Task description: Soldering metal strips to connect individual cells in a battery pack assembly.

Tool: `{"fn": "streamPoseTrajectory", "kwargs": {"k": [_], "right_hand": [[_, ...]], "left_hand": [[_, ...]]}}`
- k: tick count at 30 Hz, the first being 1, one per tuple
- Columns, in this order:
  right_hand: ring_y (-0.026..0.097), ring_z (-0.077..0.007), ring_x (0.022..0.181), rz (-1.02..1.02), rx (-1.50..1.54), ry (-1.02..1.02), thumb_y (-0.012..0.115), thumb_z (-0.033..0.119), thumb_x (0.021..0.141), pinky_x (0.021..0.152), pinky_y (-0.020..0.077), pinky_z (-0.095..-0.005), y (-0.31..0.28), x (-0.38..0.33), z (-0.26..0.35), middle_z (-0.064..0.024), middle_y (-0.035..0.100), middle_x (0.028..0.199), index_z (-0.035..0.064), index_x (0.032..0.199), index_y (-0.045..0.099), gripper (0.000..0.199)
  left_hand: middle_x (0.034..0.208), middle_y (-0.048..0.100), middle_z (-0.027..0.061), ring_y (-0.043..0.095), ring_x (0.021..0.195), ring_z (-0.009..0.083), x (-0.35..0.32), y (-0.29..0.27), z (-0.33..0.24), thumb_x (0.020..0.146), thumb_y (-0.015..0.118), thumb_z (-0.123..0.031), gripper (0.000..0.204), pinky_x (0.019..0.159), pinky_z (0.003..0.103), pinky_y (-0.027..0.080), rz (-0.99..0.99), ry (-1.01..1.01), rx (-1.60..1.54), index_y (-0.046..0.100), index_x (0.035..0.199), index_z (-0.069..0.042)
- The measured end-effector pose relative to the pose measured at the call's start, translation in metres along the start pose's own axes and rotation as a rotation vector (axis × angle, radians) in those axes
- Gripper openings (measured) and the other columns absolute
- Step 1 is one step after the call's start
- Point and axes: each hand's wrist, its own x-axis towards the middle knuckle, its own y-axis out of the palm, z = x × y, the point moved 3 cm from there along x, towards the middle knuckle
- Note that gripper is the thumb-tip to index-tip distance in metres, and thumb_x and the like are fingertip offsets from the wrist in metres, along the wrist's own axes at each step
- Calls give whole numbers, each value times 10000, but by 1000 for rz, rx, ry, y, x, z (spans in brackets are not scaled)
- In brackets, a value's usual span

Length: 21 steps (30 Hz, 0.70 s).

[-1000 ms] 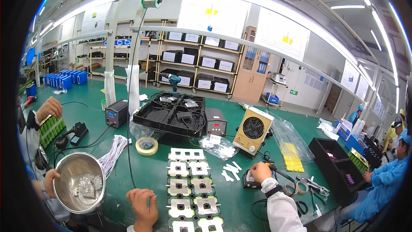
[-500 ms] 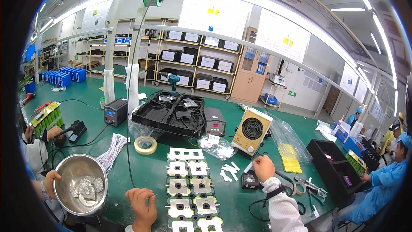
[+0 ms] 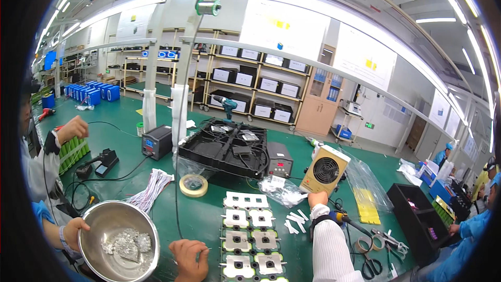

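My left hand (image 3: 190,258) is closed round a thin solder wire (image 3: 178,203), which hangs from a spool (image 3: 209,7) above; a short end sticks out past the fingers. Beside it lies a battery pack (image 3: 253,250) with rows of pale plates on its cells. My right hand (image 3: 318,199) is closed at the lower front of a beige bench fan (image 3: 326,169); what its fingertips grip, if anything, is hidden. By that wrist is a soldering iron (image 3: 342,217) with a blue and yellow handle. A co-worker's hand (image 3: 75,231) holds a metal bowl (image 3: 96,230) with silvery scraps.
Behind the pack are white strips (image 3: 296,221), a tape roll (image 3: 193,185), a black tray (image 3: 224,156) and a soldering station (image 3: 280,160). Scissors (image 3: 372,269), pliers (image 3: 391,253) and a black bin (image 3: 417,216) stand right. Wire bundles (image 3: 151,190) lie left.
My right hand has moved from the small black holder to the front of the fan. The view has shifted. Another person's hand at the left has risen over the green cells.
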Motion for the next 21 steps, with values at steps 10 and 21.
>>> {"fn": "streamPoseTrajectory", "kwargs": {"k": [10,21], "right_hand": [[722,-325,739,310,65,-373,707,222,849,715,556,-411,-72,-54,26,-199,747,855,-55,1133,716,397],[669,-367,956,161,-728,-375,752,667,769,777,544,-488,-141,-156,-49,-207,636,1076,-4,1285,518,879]], "left_hand": [[952,677,33,557,926,273,-5,-1,1,834,720,-110,134,913,443,354,1,0,6,616,918,-118],[963,676,33,547,947,273,-6,0,-1,842,709,-85,123,925,435,353,-10,-23,-49,608,907,-110]]}}
